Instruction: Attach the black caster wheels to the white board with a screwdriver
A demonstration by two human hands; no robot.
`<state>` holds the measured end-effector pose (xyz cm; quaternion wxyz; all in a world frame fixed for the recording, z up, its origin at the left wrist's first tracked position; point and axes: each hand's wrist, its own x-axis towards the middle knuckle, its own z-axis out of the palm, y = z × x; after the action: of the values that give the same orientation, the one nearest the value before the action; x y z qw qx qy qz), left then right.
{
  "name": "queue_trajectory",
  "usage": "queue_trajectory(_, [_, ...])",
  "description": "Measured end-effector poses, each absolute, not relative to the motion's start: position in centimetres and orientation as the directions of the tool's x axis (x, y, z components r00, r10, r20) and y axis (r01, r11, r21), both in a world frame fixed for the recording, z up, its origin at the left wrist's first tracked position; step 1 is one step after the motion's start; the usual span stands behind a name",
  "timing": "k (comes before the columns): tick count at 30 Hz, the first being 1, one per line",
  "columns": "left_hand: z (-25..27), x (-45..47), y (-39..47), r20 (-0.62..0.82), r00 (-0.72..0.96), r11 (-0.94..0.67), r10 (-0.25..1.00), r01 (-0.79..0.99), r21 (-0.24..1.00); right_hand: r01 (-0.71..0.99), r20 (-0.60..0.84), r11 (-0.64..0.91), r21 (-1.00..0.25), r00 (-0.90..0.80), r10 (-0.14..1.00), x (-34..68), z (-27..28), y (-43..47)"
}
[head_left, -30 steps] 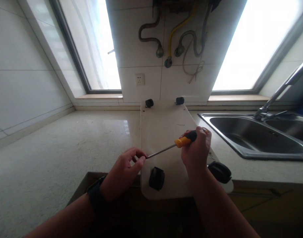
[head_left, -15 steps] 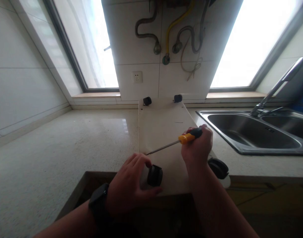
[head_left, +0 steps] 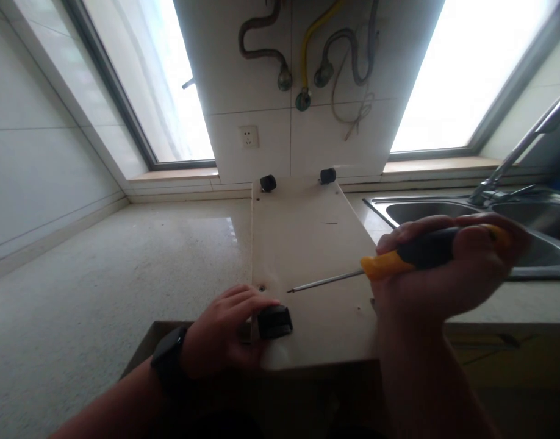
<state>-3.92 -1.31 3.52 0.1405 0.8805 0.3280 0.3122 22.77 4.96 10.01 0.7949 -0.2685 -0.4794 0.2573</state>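
White is the pale board that is lying wheel-side up on the desk, its near end reaching over a dark gap. Our right hand is gripping the black-and-yellow screwdriver, its fingers closing around the handle, while the bare shaft is pointing left across the board. The tip is sitting just beside the near black caster, apart from a small dark spot near the board's left edge; we are not managing to tell whether that spot is a screw or a hole, nor whether the tip is touching the board. Our left hand is curving about the caster, its fingers touching the top and left side; how firmly they are pressing, we cannot tell. Two more casters, a left one and a right one, are standing at the far end.

In our judgement, the slanting shaft is inviting a slip: pushing at that low angle could send the tip skidding over the smooth face, scratching it or jabbing our left fingers. Leaning hard on the overhanging end could be tipping the board, and a loosely held caster could be swivelling under our fingers.
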Motion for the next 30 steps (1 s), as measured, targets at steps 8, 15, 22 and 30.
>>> queue_trajectory(8, [3.9, -5.6, -0.5, 0.313, 0.635, -0.684, 0.707, 0.501, 0.529, 0.111, 0.870, 0.915, -0.388, 0.373, 0.323, 20.8, 11.9, 2.4])
queue_trajectory(15, [4.0, -6.1, -0.2, 0.298, 0.626, -0.668, 0.721, 0.511, 0.542, 0.056, 0.950, 0.974, -0.219, 0.240, 0.200, 19.1, 11.5, 2.9])
queue_trajectory(22, [4.3, -6.0, -0.3, 0.302, 0.625, -0.664, 0.720, 0.494, 0.561, 0.044, 0.967, 0.973, -0.228, 0.130, 0.220, 18.7, 10.8, 2.6])
queue_trajectory(30, [4.5, -6.0, -0.3, 0.327, 0.642, -0.695, 0.693, 0.475, 0.540, 0.051, 0.948, 0.948, -0.314, -0.030, 0.316, 18.3, 10.6, 2.1])
